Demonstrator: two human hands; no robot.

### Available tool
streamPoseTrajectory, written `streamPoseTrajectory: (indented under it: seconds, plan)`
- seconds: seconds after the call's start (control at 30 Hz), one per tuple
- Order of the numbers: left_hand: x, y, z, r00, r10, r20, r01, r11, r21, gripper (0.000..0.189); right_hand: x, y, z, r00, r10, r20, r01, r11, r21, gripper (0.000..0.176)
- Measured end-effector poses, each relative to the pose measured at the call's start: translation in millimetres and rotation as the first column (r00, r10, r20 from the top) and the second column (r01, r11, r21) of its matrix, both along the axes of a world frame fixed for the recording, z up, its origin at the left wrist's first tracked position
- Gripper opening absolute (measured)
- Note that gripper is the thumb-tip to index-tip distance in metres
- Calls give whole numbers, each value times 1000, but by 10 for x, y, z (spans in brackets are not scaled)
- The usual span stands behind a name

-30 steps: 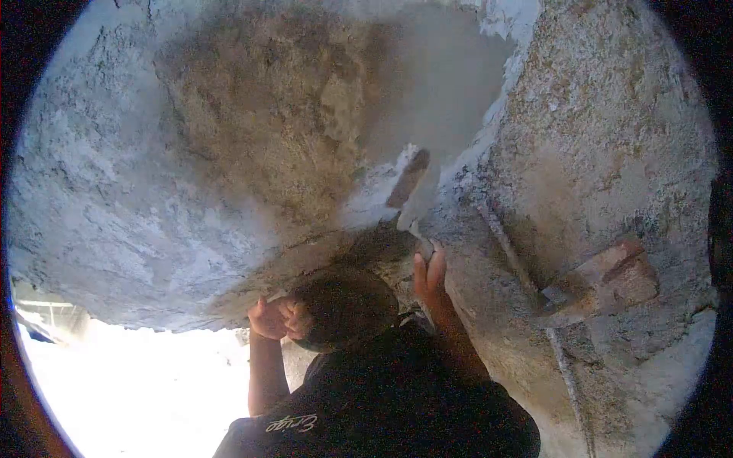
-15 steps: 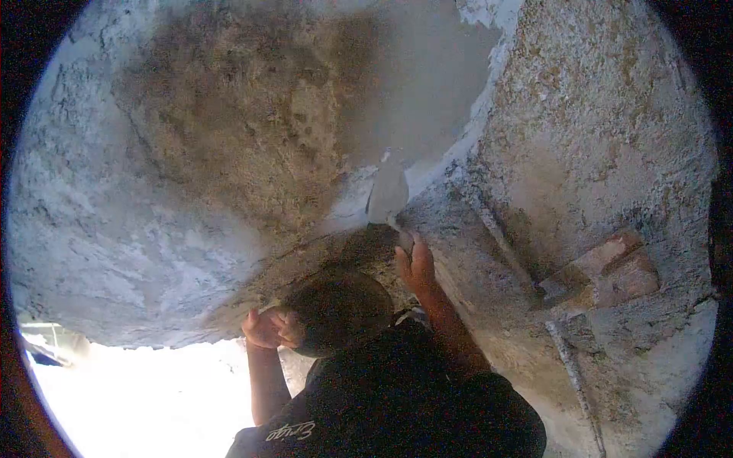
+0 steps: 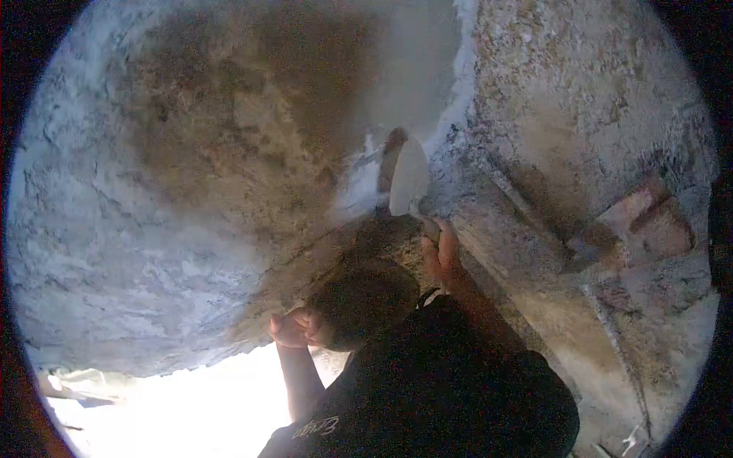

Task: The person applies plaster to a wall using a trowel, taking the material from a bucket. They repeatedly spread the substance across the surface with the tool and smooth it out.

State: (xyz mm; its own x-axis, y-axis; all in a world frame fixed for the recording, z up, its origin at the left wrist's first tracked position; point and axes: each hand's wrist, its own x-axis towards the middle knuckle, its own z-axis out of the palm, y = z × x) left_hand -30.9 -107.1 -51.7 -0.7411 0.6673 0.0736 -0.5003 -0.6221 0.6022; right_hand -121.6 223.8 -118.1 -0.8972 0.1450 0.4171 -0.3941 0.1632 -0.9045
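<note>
Neither of my own hands is in view. Another person in a black shirt (image 3: 427,382) stands close in front of me, dark-haired head (image 3: 363,301) turned away. Their raised hand (image 3: 441,256) grips the handle of a trowel (image 3: 408,179) loaded with white plaster. Its blade rests against the rough grey surface, at the edge where a smooth white plastered patch (image 3: 416,69) meets a concrete beam (image 3: 534,259). Their other hand (image 3: 294,328) is curled beside their head; I cannot tell whether it holds anything.
Rough, patchy grey-brown concrete (image 3: 198,153) fills the left and middle. Exposed reddish brick (image 3: 649,221) shows in the wall at the right. A very bright opening (image 3: 175,404) lies at the lower left.
The other person's trowel swept left along the plaster edge, then back right and higher, turning its blade. Their whole body has shifted right in my view.
</note>
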Motion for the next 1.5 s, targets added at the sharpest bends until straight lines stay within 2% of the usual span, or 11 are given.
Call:
streamPoseTrajectory:
  seconds: [0.13, 0.23, 0.3, 0.5, 0.6, 0.7, 0.8, 0.9, 1.13, 1.3, 1.5]
  plan:
    - [-22, 31, 96, 999, -44, -1, 44, 999, 21, 78, 81, -2, -95, 978, 4, 208, -28, 993, 115, 42]
    - [-42, 29, 144, 995, -97, -30, 97, 995, -11, 69, 222, 214, 515, 998, 39, 52, -55, 926, 372, 38]
    - [10, -10, 49, 998, -65, -6, 65, 998, 3, 74, 279, 467, 838, 883, 383, 273, -466, 636, 615, 33]
    - [-27, -26, -42, 996, -92, -20, 93, 993, 73, 80, 320, 550, 1090, 730, 615, 298, -541, 255, 801, 36]
    - [-1, -2, -82, 996, -89, 4, 88, 989, 117, 78, 276, 133, 1199, 608, 391, 691, -772, 86, 630, 34]
    - [17, 4, -70, 998, -65, -12, 66, 988, 139, 80, 256, -236, 1269, 636, 408, 655, -677, -115, 727, 29]
    - [-29, 40, -92, 974, -226, -33, 222, 903, 368, 85, 301, -423, 840, 740, 613, 277, -477, 188, 859, 27]
    - [-25, -33, -74, 982, -167, -85, 182, 956, 232, 76, 333, -683, 828, 789, 591, 167, -285, 111, 952, 27]
    - [149, 23, 39, 978, 205, 24, -205, 979, -1, 70, 307, -823, 609, 664, 490, 565, -620, -63, 782, 14]
    - [28, -98, -22, 997, -31, -70, 37, 995, 91, 76, 429, -1040, 1151, 657, 528, 538, -627, -14, 779, 10]
    - [22, -13, 108, 992, -59, -113, 78, 982, 171, 68, 247, -1002, 869, 438, 573, 693, -686, -285, 669, 20]
